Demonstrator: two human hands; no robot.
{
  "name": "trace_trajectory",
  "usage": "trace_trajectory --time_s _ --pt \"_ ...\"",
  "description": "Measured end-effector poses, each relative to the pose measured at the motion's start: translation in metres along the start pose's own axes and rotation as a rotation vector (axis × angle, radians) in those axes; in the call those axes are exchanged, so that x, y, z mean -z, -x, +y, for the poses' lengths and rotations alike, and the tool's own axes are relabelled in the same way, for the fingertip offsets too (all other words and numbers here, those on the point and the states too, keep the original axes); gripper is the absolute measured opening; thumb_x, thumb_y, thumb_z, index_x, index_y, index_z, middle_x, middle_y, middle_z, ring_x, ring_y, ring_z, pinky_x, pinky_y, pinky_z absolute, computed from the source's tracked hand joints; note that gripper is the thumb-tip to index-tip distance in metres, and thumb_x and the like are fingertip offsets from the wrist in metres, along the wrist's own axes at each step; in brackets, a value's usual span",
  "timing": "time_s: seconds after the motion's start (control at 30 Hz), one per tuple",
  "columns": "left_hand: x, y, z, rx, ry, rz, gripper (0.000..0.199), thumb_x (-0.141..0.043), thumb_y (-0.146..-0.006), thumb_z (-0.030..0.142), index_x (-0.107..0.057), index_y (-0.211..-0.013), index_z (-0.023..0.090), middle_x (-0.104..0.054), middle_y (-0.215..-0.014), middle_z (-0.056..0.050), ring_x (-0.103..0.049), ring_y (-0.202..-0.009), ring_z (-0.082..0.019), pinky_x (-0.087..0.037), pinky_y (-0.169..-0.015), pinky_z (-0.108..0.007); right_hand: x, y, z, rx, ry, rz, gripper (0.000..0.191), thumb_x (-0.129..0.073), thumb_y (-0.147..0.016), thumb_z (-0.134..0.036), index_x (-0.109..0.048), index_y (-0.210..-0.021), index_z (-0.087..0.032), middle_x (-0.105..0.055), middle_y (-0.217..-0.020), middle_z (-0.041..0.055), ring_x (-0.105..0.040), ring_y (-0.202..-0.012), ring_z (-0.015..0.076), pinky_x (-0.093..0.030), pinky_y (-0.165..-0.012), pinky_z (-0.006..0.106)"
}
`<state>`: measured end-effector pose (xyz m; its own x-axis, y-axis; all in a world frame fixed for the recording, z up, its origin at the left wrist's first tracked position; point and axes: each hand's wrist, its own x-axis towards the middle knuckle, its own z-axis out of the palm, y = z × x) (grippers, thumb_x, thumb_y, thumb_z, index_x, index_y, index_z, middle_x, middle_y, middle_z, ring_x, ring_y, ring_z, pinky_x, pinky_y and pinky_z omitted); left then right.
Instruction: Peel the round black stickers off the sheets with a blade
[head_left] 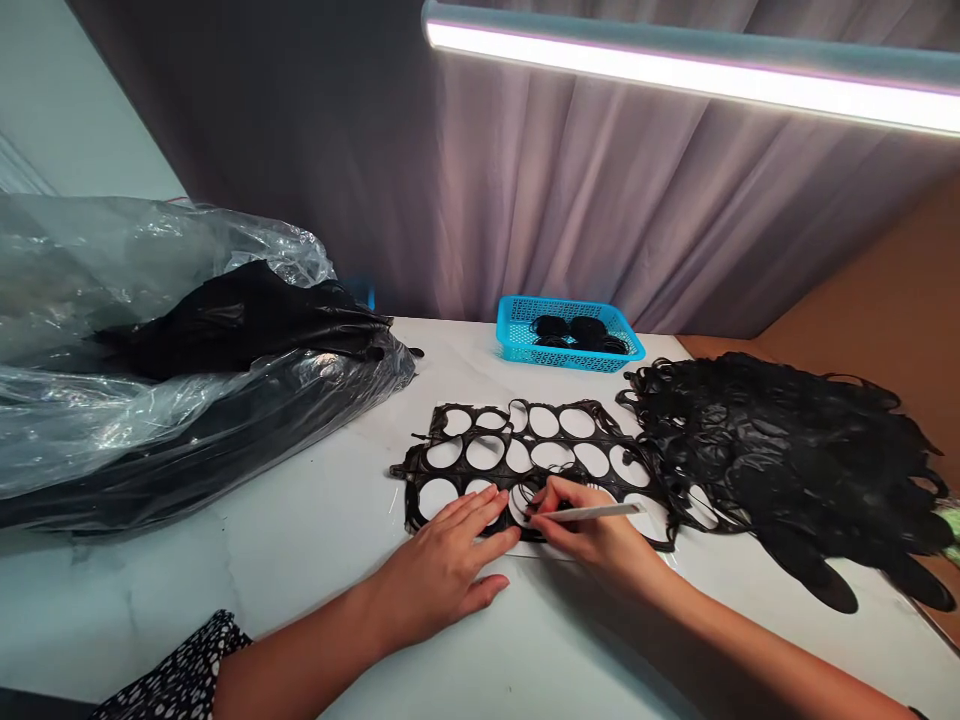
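Note:
A black sheet (502, 430) with rows of round holes lies on the white table, and white shows through the holes. My left hand (450, 560) rests with spread fingers on the sheet's near edge, holding nothing. Close to its right, my right hand (592, 525) is closed around a thin whitish tool (600, 511) that points left. The fingertips of my right hand are at a hole in the bottom row, where thin black strands show. The tool's tip is hidden by the fingers.
A blue basket (574, 362) with black round pieces stands at the back. At the right is a large pile of black sheet scraps (780, 450). Clear plastic bags (315, 390) with black material cover the left. A bright tube lamp (675, 75) hangs above.

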<state>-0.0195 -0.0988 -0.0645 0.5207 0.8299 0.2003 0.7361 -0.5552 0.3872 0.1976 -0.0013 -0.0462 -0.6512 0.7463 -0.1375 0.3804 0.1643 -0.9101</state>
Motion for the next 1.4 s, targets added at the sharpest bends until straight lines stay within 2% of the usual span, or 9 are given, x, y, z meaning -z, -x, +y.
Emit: trace_trajectory --time_s 0.4,0.63,0.73,0.83,0.93,1.03,1.17,1.27,1.4 --pt "-0.002 0.0 0.001 0.001 -0.007 0.005 0.047 -0.064 -0.088 0.026 -0.052 -0.132 0.019 -0.048 -0.142 -0.017 -0.04 -0.137 -0.032 -0.041 -0.108 -0.052 -0.011 0.007 -0.005 0.055 0.268 0.02 0.017 -0.053 -0.087 -0.021 -0.045 -0.071 -0.021 -0.063 -0.08 0.0022 -0.052 -0.068 0.0153 -0.04 -0.061 0.027" --pt "0.002 0.0 -0.001 0.054 0.035 -0.024 0.042 -0.065 -0.087 0.026 -0.055 -0.129 0.024 -0.011 -0.161 -0.011 -0.01 -0.145 -0.041 -0.026 -0.112 -0.062 -0.03 0.015 0.02 0.556 0.852 0.147 0.024 -0.04 -0.088 -0.004 -0.049 -0.074 -0.021 -0.055 -0.071 0.0047 -0.049 -0.068 0.0205 -0.04 -0.063 0.031" --pt "0.004 0.0 -0.002 0.074 0.054 -0.051 0.044 -0.064 -0.089 0.028 -0.053 -0.132 0.026 -0.005 -0.162 -0.009 -0.008 -0.145 -0.043 -0.026 -0.111 -0.064 -0.004 0.003 0.021 0.526 0.892 0.192 0.022 -0.039 -0.09 -0.006 -0.05 -0.078 -0.02 -0.056 -0.078 0.0065 -0.05 -0.074 0.0214 -0.04 -0.065 0.032" --pt "0.006 0.0 -0.001 0.088 0.051 -0.077 0.047 -0.063 -0.09 0.028 -0.051 -0.135 0.027 -0.008 -0.161 -0.011 -0.008 -0.145 -0.044 -0.027 -0.11 -0.064 0.048 -0.02 0.02 0.295 0.767 0.442 0.015 -0.044 -0.093 -0.023 -0.051 -0.079 -0.021 -0.059 -0.084 0.007 -0.053 -0.077 0.0212 -0.04 -0.068 0.032" --pt "0.009 0.0 0.0 0.082 0.051 -0.066 0.047 -0.065 -0.089 0.028 -0.052 -0.134 0.026 -0.011 -0.161 -0.011 -0.009 -0.144 -0.043 -0.029 -0.109 -0.064 0.088 -0.038 0.017 0.008 0.454 0.645 0.028 -0.056 -0.087 -0.039 -0.046 -0.068 -0.022 -0.056 -0.069 0.0018 -0.049 -0.058 0.0159 -0.036 -0.055 0.028" --pt "0.01 0.005 0.002 0.074 0.035 -0.02 0.053 -0.066 -0.088 0.028 -0.048 -0.138 0.026 -0.017 -0.16 -0.012 -0.017 -0.145 -0.039 -0.033 -0.11 -0.06 0.09 -0.043 0.006 -0.149 -0.037 0.513 0.038 -0.071 -0.074 -0.049 -0.046 -0.064 -0.021 -0.056 -0.069 0.0014 -0.052 -0.059 0.0154 -0.033 -0.045 0.025" --pt "0.006 0.02 0.006 0.157 -0.062 0.085 0.049 -0.06 -0.092 0.026 -0.046 -0.139 0.017 -0.038 -0.15 -0.016 -0.035 -0.14 -0.032 -0.041 -0.108 -0.051 0.056 -0.039 -0.014 -0.234 -0.475 0.253 0.043 -0.081 -0.065 -0.046 -0.046 -0.065 -0.02 -0.06 -0.084 0.005 -0.059 -0.082 0.0194 -0.036 -0.044 0.02" --pt "0.002 0.031 0.009 0.196 -0.115 0.144 0.043 -0.057 -0.094 0.027 -0.05 -0.135 0.016 -0.046 -0.144 -0.016 -0.044 -0.134 -0.03 -0.046 -0.106 -0.048 0.03 -0.037 -0.024 -0.243 -0.558 0.149 0.043 -0.081 -0.067 -0.042 -0.045 -0.066 -0.02 -0.057 -0.082 0.0026 -0.058 -0.08 0.0172 -0.041 -0.048 0.02" --pt "0.0 0.037 0.011 0.175 -0.129 0.132 0.043 -0.055 -0.095 0.028 -0.049 -0.137 0.017 -0.049 -0.143 -0.015 -0.045 -0.134 -0.03 -0.045 -0.106 -0.048 0.002 -0.034 -0.023 -0.174 -0.449 -0.027 0.038 -0.072 -0.077 -0.041 -0.042 -0.068 -0.02 -0.055 -0.078 -0.0005 -0.051 -0.059 0.0103 -0.038 -0.051 0.023"
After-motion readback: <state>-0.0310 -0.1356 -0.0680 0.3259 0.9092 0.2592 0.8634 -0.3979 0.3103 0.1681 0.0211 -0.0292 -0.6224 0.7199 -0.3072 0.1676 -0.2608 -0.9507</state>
